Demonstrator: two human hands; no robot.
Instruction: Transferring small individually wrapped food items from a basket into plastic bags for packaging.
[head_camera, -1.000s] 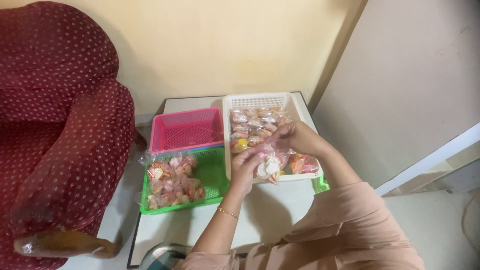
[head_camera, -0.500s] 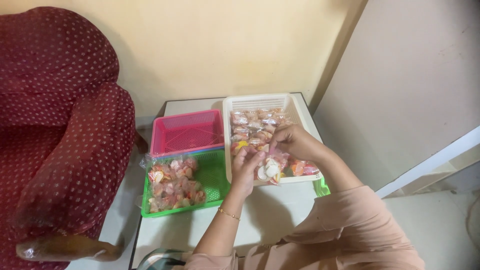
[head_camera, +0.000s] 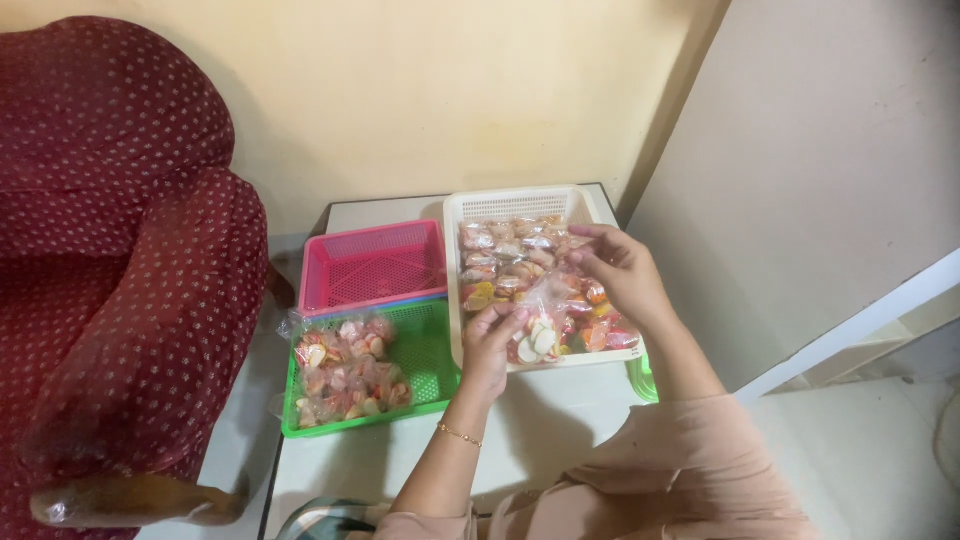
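Dark red dotted armchair (head_camera: 110, 270) with a wooden foot sits just left of the small white table (head_camera: 560, 430), both backed up against a plain yellow wall (head_camera: 420, 90). Grey-white panel (head_camera: 830, 170) on the table's right.

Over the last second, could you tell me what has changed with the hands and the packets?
The right hand has lifted slightly off the small clear packet and spread its fingers above the white basket. The left hand still pinches the packet at the basket's near edge. The pink basket, green basket and its packets have not moved.
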